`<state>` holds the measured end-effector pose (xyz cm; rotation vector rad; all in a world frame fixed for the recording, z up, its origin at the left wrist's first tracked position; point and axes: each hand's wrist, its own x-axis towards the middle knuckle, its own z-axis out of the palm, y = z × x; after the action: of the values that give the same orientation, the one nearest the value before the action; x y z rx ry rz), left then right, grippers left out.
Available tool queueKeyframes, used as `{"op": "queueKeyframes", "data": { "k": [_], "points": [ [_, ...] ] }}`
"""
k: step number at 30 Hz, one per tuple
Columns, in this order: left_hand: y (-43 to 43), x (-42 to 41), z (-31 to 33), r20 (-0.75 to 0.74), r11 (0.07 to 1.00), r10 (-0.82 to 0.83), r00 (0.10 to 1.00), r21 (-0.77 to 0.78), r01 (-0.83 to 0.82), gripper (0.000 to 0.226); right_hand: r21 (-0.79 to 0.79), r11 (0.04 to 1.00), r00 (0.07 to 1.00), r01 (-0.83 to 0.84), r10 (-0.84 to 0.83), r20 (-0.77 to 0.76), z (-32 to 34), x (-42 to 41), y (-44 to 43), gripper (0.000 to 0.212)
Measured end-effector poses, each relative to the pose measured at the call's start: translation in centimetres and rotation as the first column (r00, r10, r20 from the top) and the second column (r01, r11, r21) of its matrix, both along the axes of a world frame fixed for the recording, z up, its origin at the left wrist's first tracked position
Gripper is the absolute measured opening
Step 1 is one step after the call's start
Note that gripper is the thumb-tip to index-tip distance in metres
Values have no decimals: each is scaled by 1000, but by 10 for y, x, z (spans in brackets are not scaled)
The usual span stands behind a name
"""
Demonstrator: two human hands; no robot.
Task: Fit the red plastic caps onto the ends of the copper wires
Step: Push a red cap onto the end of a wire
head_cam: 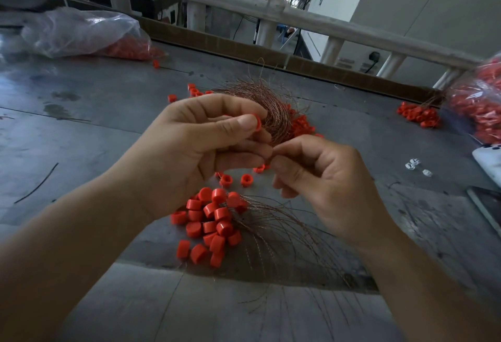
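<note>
- Above the grey table, your left hand pinches one red cap between thumb and finger.
- Your right hand is curled tight and touches the left fingertips. It looks like it pinches a wire end.
- Behind your hands sits the bundle of bare copper wires. The pile of capped wires lies near you.
- That wire is thin and bendy. Push crooked and it may bend and miss the hole.
- Hold loosely and the cap may pop out among the loose caps.
</note>
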<state>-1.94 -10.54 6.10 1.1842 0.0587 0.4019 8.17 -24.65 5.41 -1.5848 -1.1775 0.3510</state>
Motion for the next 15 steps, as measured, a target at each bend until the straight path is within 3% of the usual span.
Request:
{"op": "queueKeyframes", "data": {
  "k": [6,10,12,15],
  "points": [
    [7,-4,4,-25,993,67,997,101,-64,8,14,993,992,113,-114,58,8,11,-7,13],
    [14,-4,3,-130,958,140,982,266,-102,22,-62,989,985,132,-124,119,8,17,-10,11],
    [18,-3,0,-209,884,226,951,455,-110,31,-125,982,974,140,-114,197,4,18,-9,15],
    [19,-1,-6,-257,700,315,914,713,-40,22,-236,962,955,140,-68,290,-5,17,-5,23]
  ]
}}
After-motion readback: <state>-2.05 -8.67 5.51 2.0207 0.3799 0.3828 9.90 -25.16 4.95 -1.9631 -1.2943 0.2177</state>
